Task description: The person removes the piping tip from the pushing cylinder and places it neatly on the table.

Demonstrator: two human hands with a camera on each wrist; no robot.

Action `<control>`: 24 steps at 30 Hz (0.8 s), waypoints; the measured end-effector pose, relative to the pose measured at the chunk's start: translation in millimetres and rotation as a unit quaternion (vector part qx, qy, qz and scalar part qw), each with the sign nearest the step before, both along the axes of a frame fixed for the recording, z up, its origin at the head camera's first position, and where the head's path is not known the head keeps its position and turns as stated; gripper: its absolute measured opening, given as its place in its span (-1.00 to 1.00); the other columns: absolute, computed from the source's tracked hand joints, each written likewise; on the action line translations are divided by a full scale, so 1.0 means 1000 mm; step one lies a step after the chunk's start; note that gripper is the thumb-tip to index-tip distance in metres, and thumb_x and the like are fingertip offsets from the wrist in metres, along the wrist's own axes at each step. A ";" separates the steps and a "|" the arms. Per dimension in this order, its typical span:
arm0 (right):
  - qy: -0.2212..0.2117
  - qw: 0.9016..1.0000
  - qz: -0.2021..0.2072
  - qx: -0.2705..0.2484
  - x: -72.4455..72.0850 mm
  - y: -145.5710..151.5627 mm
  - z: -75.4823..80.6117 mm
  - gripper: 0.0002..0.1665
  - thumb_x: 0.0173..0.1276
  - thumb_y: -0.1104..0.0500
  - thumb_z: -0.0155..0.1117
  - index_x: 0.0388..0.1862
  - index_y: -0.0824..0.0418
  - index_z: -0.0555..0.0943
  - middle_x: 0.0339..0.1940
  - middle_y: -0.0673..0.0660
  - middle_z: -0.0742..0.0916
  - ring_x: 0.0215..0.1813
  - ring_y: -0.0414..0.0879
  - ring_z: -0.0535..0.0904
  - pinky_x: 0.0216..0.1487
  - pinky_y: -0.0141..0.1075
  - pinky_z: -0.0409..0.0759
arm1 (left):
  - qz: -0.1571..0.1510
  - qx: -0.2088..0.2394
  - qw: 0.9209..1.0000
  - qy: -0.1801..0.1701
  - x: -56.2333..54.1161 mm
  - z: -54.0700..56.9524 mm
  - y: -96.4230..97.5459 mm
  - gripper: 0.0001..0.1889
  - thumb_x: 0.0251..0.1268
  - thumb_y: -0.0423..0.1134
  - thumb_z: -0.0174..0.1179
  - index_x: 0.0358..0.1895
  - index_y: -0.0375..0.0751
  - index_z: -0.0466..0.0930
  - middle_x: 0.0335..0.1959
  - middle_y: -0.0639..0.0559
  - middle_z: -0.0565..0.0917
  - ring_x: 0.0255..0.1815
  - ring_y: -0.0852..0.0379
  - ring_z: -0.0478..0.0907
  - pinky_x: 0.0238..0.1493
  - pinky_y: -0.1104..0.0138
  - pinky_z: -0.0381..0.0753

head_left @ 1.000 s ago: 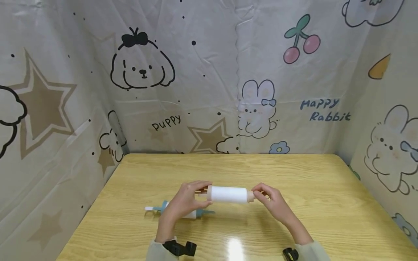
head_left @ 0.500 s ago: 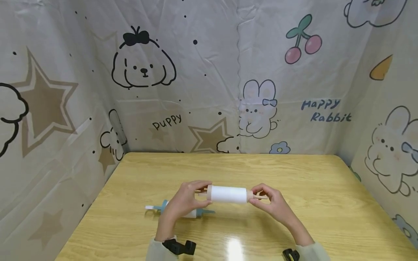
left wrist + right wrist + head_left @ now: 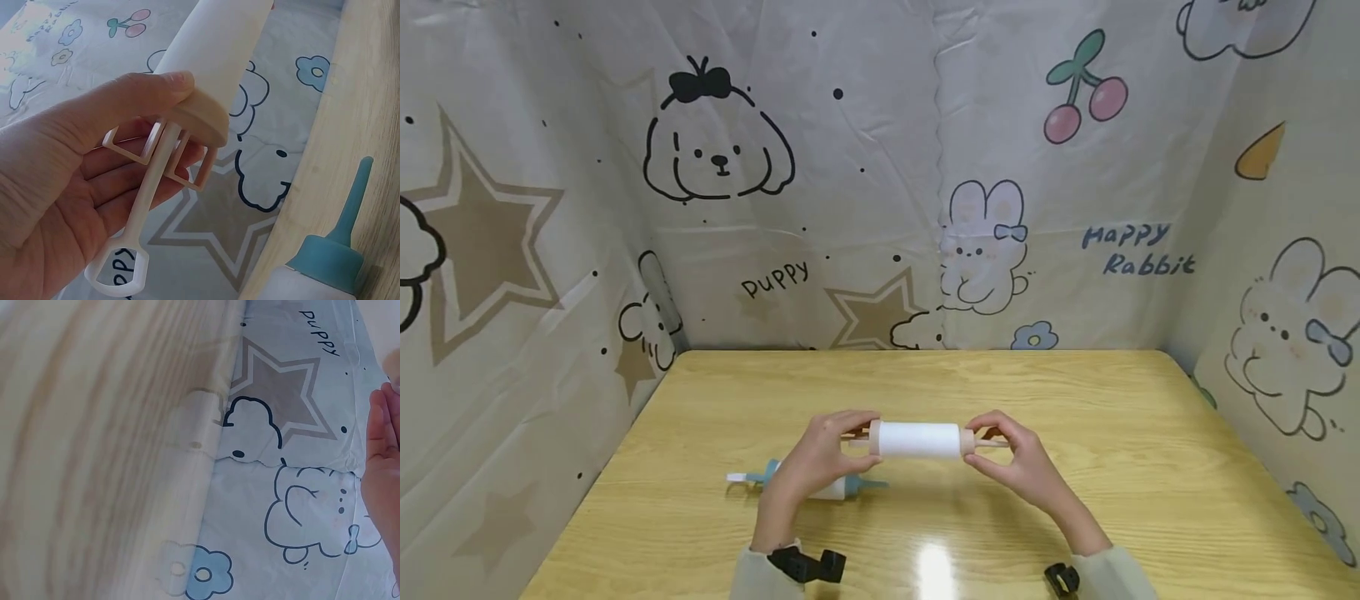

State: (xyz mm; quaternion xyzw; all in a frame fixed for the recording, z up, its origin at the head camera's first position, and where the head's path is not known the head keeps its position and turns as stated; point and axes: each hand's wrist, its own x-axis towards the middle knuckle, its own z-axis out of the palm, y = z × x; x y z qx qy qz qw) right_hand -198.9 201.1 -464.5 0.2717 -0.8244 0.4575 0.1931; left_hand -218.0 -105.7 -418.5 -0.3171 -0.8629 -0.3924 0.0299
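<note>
A large plastic syringe with a white barrel (image 3: 919,439) and peach end caps is held level above the table. My left hand (image 3: 816,457) grips its left cap; in the left wrist view the thumb lies across the cap (image 3: 203,119) and barrel, with the fingers behind by the square finger loops. A plunger rod (image 3: 149,181) with a ring handle runs from that cap past the palm. My right hand (image 3: 1018,454) pinches the right cap (image 3: 967,442) between thumb and fingers, a thin nozzle (image 3: 992,443) sticking out beyond. Only part of this hand shows in the right wrist view.
Behind my left forearm, a second syringe with teal ends (image 3: 852,486) lies on the wooden table (image 3: 1075,400), partly hidden by the hand. A patterned cloth (image 3: 865,150) with cartoon animals hangs around the back and sides.
My right hand's fingertips have shifted left from around the nozzle onto the right cap, leaving the nozzle in plain sight. The left hand keeps its grip; the view has shifted slightly.
</note>
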 end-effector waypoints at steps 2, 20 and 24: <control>-0.002 1.000 0.005 0.000 0.001 -0.003 0.002 -0.48 0.07 0.39 0.50 0.03 0.16 0.58 -0.07 0.14 0.71 -0.11 -0.19 0.56 -0.08 -0.40 0.63 | 0.001 0.001 1.000 0.003 0.001 -0.001 -0.002 -0.47 0.11 -0.26 0.44 0.20 -0.26 0.57 0.11 -0.17 0.68 -0.01 -0.04 0.71 -0.04 0.31 0.74; -0.181 0.982 0.027 -0.037 -0.002 0.000 0.007 -0.74 0.53 0.21 0.02 -0.30 0.26 0.60 -0.35 -0.07 0.67 -0.22 -0.31 0.59 -0.14 -0.30 0.65 | 0.001 -0.002 1.000 0.024 0.002 0.002 -0.003 -0.47 0.11 -0.27 0.43 0.20 -0.25 0.57 0.13 -0.16 0.67 -0.01 -0.01 0.71 -0.03 0.34 0.73; -0.198 0.979 0.031 -0.040 -0.002 -0.002 0.007 -0.81 0.47 0.20 0.13 -0.25 0.29 0.61 -0.27 0.01 0.70 -0.18 -0.34 0.62 -0.09 -0.32 0.68 | -0.008 -0.005 1.000 0.026 0.002 0.003 -0.003 -0.47 0.13 -0.27 0.43 0.20 -0.27 0.56 0.14 -0.18 0.66 -0.01 -0.03 0.71 -0.03 0.32 0.74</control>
